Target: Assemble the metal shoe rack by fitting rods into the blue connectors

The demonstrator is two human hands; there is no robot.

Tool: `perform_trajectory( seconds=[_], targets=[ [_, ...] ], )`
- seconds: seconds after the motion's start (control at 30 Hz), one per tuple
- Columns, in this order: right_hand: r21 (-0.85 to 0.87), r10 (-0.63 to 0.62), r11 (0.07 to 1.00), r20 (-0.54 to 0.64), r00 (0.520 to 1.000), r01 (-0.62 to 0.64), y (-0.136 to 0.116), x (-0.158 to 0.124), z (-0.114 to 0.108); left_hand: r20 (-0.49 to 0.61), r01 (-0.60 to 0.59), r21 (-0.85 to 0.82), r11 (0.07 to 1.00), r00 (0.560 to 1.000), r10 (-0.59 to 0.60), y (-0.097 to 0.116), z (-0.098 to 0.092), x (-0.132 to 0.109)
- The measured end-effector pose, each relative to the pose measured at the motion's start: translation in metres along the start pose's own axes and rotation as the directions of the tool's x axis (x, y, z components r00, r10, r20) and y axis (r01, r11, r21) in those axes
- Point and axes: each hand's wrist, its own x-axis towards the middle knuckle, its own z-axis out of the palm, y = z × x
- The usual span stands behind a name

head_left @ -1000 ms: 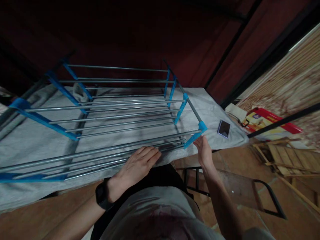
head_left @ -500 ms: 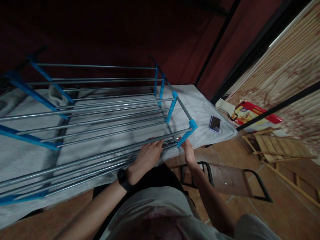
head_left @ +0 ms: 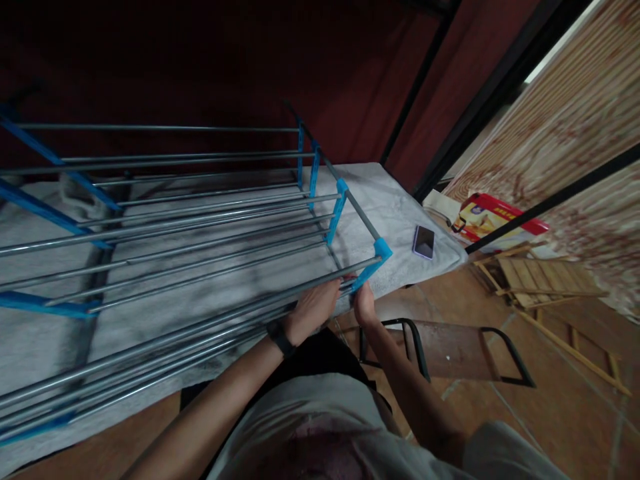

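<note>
A rack (head_left: 215, 243) of grey metal tubes and blue plastic end brackets lies across a cloth-covered surface. At its near right corner a blue bracket (head_left: 369, 272) joins the ends of several tubes. My left hand (head_left: 316, 308), with a dark band on the wrist, reaches under the upper front tube and closes on a lower metal tube (head_left: 250, 333) beside this bracket. From the outer side, my right hand (head_left: 365, 308) grips the bracket's lower end. The fingertips of both hands are partly hidden behind the tubes and bracket.
A phone (head_left: 424, 241) lies on the grey cloth (head_left: 385, 193) to the right. Beyond the edge, a dark-framed chair (head_left: 450, 350), folded wooden furniture (head_left: 545, 280) and a red-yellow box (head_left: 500, 217) stand on the tiled floor. A dark red panel (head_left: 200, 60) rises behind the rack.
My left hand has slid right along the tubes, closer to the corner bracket, and its fingers have curled in. My right hand has shifted slightly left at the bracket. The view has moved a little.
</note>
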Motion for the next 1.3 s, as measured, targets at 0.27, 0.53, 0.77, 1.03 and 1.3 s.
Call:
perform_trajectory(
  seconds=[0.27, 0.53, 0.77, 1.03, 1.3],
  targets=[
    [0.015, 0.049, 0.999, -0.052, 0.997, -0.048, 0.000, 0.002, 0.000, -0.057, -0.038, -0.080, 0.996, 0.998, 0.033, -0.001, 0.000, 0.001],
    [-0.003, 0.042, 0.999, -0.042, 0.998, -0.042, -0.003, 0.002, 0.001, -0.062, -0.045, -0.092, 0.995, 0.997, 0.039, -0.001, 0.003, 0.002],
    [-0.050, 0.016, 0.999, -0.019, 1.000, -0.017, -0.007, 0.000, -0.003, -0.041, -0.009, -0.086, 0.996, 0.999, 0.006, -0.001, 0.001, 0.001],
    [-0.015, -0.089, 0.996, -0.070, 0.994, 0.088, -0.024, -0.006, -0.001, -0.086, -0.039, -0.003, 0.999, 0.996, 0.039, -0.007, 0.006, 0.001],
    [0.009, -0.140, 0.990, -0.088, 0.986, 0.141, -0.041, -0.012, 0.005, -0.077, -0.066, 0.118, 0.991, 0.994, 0.075, 0.002, 0.000, -0.003]
  ],
)
